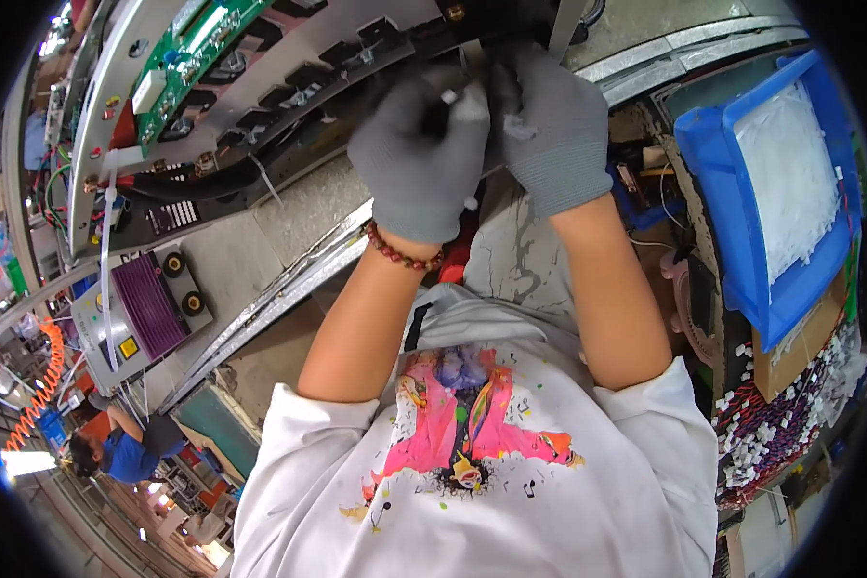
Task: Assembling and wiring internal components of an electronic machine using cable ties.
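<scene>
My left hand [419,159], in a grey knit glove with a beaded bracelet [403,252] at the wrist, is closed, its thumb and fingers curled together. Close beside it is my right hand [561,135], in a matching glove, its fingers bent into the dark area between the two. What they pinch is blurred and hidden; a small white piece [450,97] shows at the left fingers. Both hands are at the right end of a metal-framed electrical unit [289,106]. A green circuit board [188,72] and a thick black cable [188,183] are fitted on it.
A blue bin [775,313] of clear plastic pieces [790,183] stands at right, above a heap of dark wires with white connectors [756,443]. At left are a grey box with a purple finned part [151,306] and orange coiled hoses [43,376]. Another person [130,448] works farther off.
</scene>
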Motion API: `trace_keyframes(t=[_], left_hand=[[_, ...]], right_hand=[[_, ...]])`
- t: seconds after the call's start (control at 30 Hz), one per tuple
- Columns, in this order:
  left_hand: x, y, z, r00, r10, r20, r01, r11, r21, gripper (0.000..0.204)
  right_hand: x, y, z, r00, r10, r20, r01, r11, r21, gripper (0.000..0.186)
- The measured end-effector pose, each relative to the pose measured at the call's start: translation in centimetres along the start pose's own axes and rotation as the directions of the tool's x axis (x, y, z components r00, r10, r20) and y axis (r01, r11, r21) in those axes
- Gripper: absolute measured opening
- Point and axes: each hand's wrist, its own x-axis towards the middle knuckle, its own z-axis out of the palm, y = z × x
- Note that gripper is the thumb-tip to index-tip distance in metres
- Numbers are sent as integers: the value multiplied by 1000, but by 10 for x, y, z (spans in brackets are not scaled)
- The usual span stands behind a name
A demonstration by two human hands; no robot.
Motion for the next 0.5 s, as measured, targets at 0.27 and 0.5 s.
trace_keyframes(t=[0.27, 0.5], left_hand=[[3, -2, -20, 975, 193, 107, -203, 975, 95, 11], [18, 10, -26, 930, -76, 359, 23, 988, 151, 10]], right_hand=[[4, 4, -2, 999, -46, 7, 45, 999, 14, 16], [-5, 7, -15, 990, -133, 40, 130, 989, 75, 16]])
